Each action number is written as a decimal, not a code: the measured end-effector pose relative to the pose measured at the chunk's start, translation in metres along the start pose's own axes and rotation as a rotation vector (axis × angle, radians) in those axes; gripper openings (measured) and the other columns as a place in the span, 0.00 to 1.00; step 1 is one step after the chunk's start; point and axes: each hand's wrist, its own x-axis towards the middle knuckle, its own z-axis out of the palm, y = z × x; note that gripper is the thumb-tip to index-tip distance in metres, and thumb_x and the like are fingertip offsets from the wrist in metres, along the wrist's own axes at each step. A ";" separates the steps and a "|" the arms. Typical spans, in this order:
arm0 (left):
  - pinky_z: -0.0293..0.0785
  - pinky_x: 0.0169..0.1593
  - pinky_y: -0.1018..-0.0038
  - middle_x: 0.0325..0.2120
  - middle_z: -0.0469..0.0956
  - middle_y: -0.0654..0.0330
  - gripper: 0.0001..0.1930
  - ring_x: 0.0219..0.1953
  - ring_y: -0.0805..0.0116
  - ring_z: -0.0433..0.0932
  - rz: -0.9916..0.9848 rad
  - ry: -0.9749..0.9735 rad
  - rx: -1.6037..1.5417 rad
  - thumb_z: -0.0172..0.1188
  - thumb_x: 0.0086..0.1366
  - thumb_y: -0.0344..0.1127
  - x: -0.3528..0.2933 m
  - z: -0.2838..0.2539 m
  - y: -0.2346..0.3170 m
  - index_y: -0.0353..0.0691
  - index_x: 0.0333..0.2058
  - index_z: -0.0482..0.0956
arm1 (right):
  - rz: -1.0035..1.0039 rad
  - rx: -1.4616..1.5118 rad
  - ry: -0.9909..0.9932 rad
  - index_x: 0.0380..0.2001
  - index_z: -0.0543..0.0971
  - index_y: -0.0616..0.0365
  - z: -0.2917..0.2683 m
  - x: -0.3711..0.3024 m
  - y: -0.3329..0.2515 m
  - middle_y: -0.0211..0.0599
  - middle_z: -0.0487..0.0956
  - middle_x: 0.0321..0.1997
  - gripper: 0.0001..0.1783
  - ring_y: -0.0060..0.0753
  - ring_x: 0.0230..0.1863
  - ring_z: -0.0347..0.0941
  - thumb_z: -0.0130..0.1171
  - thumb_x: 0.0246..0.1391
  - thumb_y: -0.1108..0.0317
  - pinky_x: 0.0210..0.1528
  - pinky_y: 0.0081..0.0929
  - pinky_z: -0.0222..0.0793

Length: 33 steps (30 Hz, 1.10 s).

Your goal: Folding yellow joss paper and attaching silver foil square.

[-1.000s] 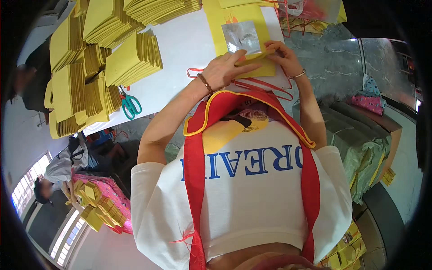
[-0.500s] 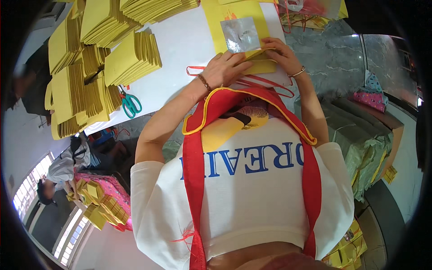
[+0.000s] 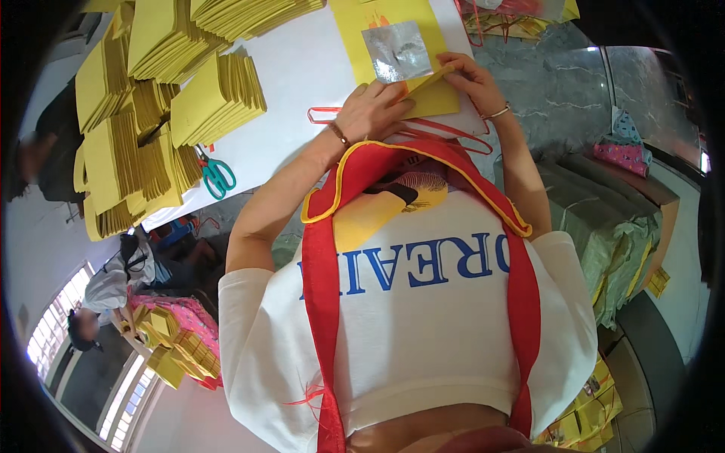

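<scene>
A yellow sheet of paper [image 3: 351, 34] lies on the white table in front of me, with a shiny silver foil square [image 3: 396, 51] on it. Its near side is partly folded up along a raised strip. My left hand [image 3: 370, 113] is at the left end of that strip, fingers curled on the paper, thumb mostly hidden. At the strip's right end, my right hand [image 3: 474, 84] pinches the paper between thumb and fingers. Just below the paper, near my apron, several red cords [image 3: 445, 130] lie along the table's near edge.
Stacks of folded yellow paper [image 3: 219, 98] fill the table's left part. Green-handled scissors [image 3: 217, 179] lie at its left edge. A wrapped bale [image 3: 604, 226] stands on the right. At lower left, another person [image 3: 113, 287] handles yellow bundles [image 3: 177, 343] on a pink cloth.
The folded strip now stands raised and slanted between my hands, showing more yellow paper beneath. My right fingers have gathered into a pinch, and my left fingers have curled more. The view has shifted slightly.
</scene>
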 end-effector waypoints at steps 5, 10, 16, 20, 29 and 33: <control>0.70 0.38 0.69 0.40 0.72 0.60 0.16 0.38 0.60 0.71 -0.020 0.006 -0.043 0.62 0.46 0.34 0.000 0.001 -0.010 0.45 0.37 0.75 | 0.021 -0.021 0.013 0.37 0.73 0.61 0.001 0.000 -0.003 0.33 0.68 0.54 0.08 0.24 0.53 0.63 0.51 0.53 0.74 0.55 0.21 0.56; 0.70 0.37 0.69 0.33 0.75 0.59 0.09 0.34 0.60 0.72 -0.064 -0.043 -0.191 0.59 0.52 0.35 0.006 -0.007 -0.021 0.41 0.33 0.75 | 0.052 0.081 0.040 0.38 0.73 0.61 -0.001 0.000 0.004 0.32 0.68 0.54 0.08 0.23 0.53 0.62 0.50 0.54 0.74 0.55 0.20 0.56; 0.65 0.25 0.78 0.20 0.70 0.63 0.07 0.19 0.75 0.68 -0.455 0.005 -0.510 0.53 0.62 0.34 0.002 -0.006 -0.029 0.37 0.33 0.74 | 0.157 0.276 0.074 0.50 0.69 0.60 0.003 -0.001 -0.003 0.34 0.71 0.51 0.21 0.24 0.54 0.63 0.56 0.51 0.69 0.55 0.21 0.57; 0.61 0.21 0.82 0.16 0.67 0.67 0.08 0.17 0.82 0.63 -0.455 0.105 -0.520 0.53 0.62 0.35 0.001 0.000 -0.031 0.35 0.34 0.74 | 0.043 0.043 0.121 0.52 0.67 0.59 0.008 0.000 -0.003 0.33 0.71 0.51 0.28 0.26 0.55 0.62 0.61 0.46 0.69 0.57 0.23 0.55; 0.57 0.21 0.83 0.15 0.65 0.71 0.11 0.18 0.85 0.60 -0.694 -0.037 -0.676 0.54 0.61 0.38 0.004 -0.007 -0.035 0.36 0.34 0.76 | 0.044 -0.019 0.111 0.52 0.68 0.59 0.003 0.001 0.004 0.32 0.71 0.51 0.28 0.26 0.55 0.63 0.61 0.45 0.69 0.57 0.24 0.55; 0.58 0.21 0.84 0.15 0.66 0.72 0.11 0.19 0.85 0.61 -0.703 -0.010 -0.696 0.53 0.61 0.38 0.001 -0.002 -0.037 0.36 0.34 0.76 | 0.071 -0.019 0.125 0.52 0.68 0.60 0.007 0.002 0.000 0.33 0.71 0.50 0.28 0.26 0.54 0.64 0.61 0.45 0.69 0.57 0.24 0.55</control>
